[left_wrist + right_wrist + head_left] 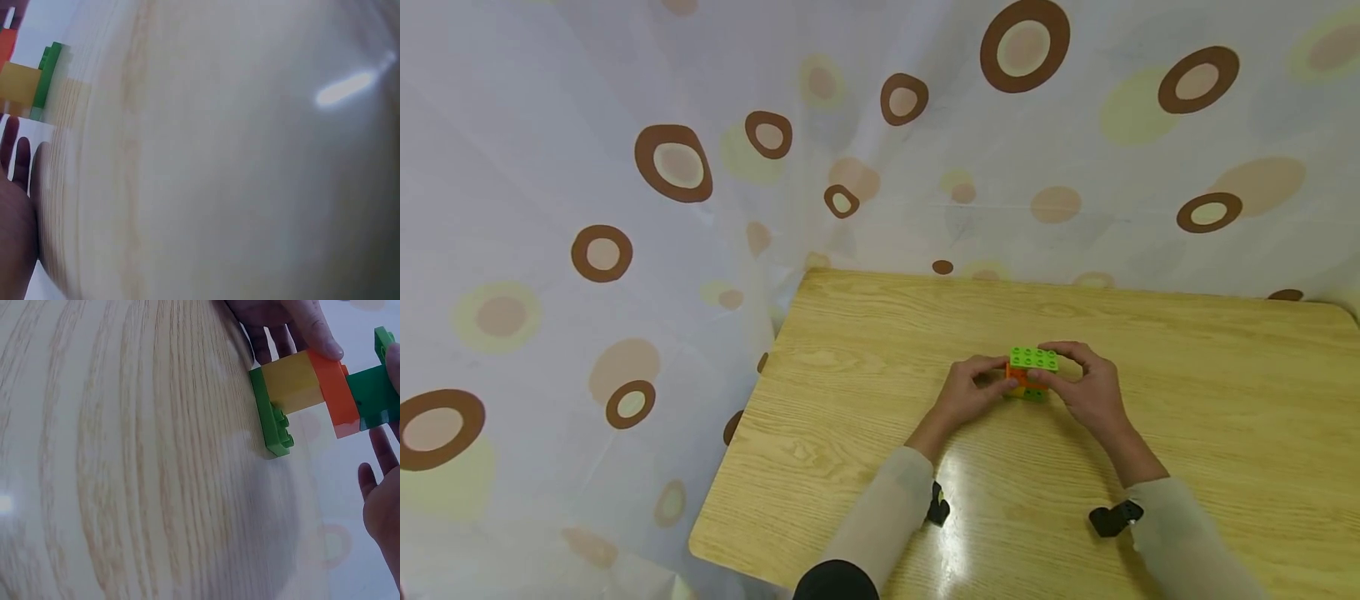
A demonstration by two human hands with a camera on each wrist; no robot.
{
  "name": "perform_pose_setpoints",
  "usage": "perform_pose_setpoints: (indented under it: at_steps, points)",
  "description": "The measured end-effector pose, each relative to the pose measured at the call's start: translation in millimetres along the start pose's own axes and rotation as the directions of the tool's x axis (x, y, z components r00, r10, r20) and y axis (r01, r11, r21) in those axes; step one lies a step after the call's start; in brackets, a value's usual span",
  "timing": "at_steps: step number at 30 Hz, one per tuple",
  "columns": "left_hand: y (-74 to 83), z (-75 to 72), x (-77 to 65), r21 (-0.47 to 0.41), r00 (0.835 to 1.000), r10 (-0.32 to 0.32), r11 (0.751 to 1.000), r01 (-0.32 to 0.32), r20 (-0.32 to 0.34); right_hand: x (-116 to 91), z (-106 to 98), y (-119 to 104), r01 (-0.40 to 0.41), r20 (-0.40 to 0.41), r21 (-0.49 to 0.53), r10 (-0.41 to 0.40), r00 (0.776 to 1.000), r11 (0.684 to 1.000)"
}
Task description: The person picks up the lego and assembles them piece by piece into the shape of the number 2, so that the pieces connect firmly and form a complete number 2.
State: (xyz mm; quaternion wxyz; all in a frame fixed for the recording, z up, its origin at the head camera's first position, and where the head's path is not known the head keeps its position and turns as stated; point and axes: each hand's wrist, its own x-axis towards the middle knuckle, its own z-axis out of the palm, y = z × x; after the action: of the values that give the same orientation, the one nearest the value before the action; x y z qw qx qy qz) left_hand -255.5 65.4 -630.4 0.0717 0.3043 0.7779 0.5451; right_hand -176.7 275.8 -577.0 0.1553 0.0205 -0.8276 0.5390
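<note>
A stack of toy building bricks stands on the wooden table between both hands. At its bottom lies a thin green brick with bare studs on one side. A yellow brick sits on that, then an orange brick, then a dark green brick. On top is a light green brick, studs up. My left hand grips the orange brick from the left, thumb on its near face. From the right, my right hand holds the upper bricks between thumb and fingers.
The wood-grain table reaches back to a patterned curtain, which also hangs along the left side. Black wrist cameras sit at both sleeve cuffs. A round black object shows at the bottom edge of the head view.
</note>
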Motion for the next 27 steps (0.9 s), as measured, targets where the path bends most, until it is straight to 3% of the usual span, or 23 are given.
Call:
perform_pose_setpoints:
  at_steps: [8, 14, 17, 22, 27]
  points:
    - [-0.2, 0.7, 1.8, 0.073, 0.996, 0.085, 0.994, -0.083, -0.028, 5.2, -4.6, -0.1, -0.036, 0.095, 0.057, 0.030, 0.995, 0.998]
    - [0.4, 1.4, 0.5, 0.029, 0.997, 0.078, 0.997, -0.078, -0.012, 2.4, -3.0, 7.9, -0.077, 0.118, 0.053, 0.071, 0.990, 0.996]
    - [-1.1, 3.1, 0.4, 0.001, 0.999, 0.053, 0.999, -0.053, -0.003, -0.2, -2.8, 10.3, -0.055, 0.083, -0.002, 0.055, 0.995, 0.998]
    - [-5.6, 8.7, -2.0, -0.012, 1.000, 0.024, 1.000, -0.024, 0.020, -10.5, -4.6, 19.3, 0.045, 0.063, -0.110, -0.038, 0.997, 0.993]
    - [-6.4, 4.9, 0.2, -0.008, 0.997, 0.081, 0.997, -0.081, -0.009, -12.2, 4.6, 27.7, 0.135, 0.037, -0.041, -0.133, 0.990, 0.990]
